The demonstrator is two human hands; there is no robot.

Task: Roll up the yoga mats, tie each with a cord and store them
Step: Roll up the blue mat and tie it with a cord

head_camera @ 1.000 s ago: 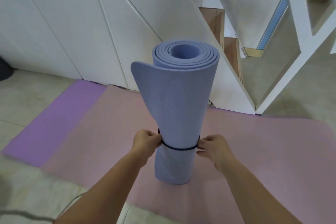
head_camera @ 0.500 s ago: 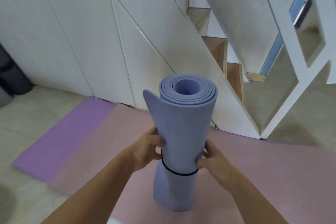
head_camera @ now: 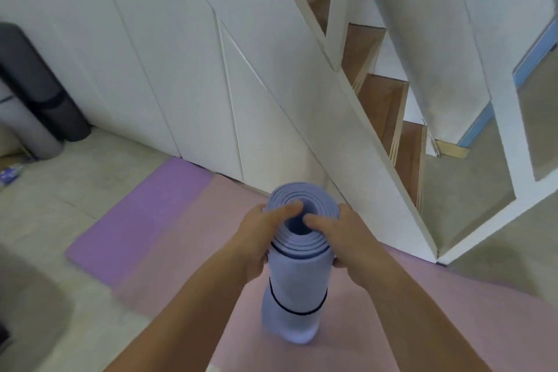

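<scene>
1. White panelled wall (head_camera: pixel 169 69) under wooden stairs. Backdrop.

2. Flat pink foam yoga mat (head_camera: pixel 483 296), unrolled on the tiled floor. Not yet rolled.

3. Flat purple foam yoga mat (head_camera: pixel 145 220), unrolled, its edge tucked under or butting against the pink one; which cannot be told.

4. Two dark grey rolled mats (head_camera: pixel 45 93), leaning on the wall at far left. Likely the storage spot.

5. Rolled lilac-blue foam yoga mat (head_camera: pixel 297 278), standing on end on the pink mat, tilted slightly. Judged light, soft and springy, with a grippy surface; the coils may telescope if it is lifted by the core alone. Best taken round the outer body near the top or middle.

6. Left hand (head_camera: pixel 259 238) and right hand (head_camera: pixel 347 238), clasping the top of the roll from either side, a finger of each lying over the end coils toward the hollow.

7. Thin black cord (head_camera: pixel 297 313), looped round the lower roll, pinching it in. Knot not visible.
</scene>
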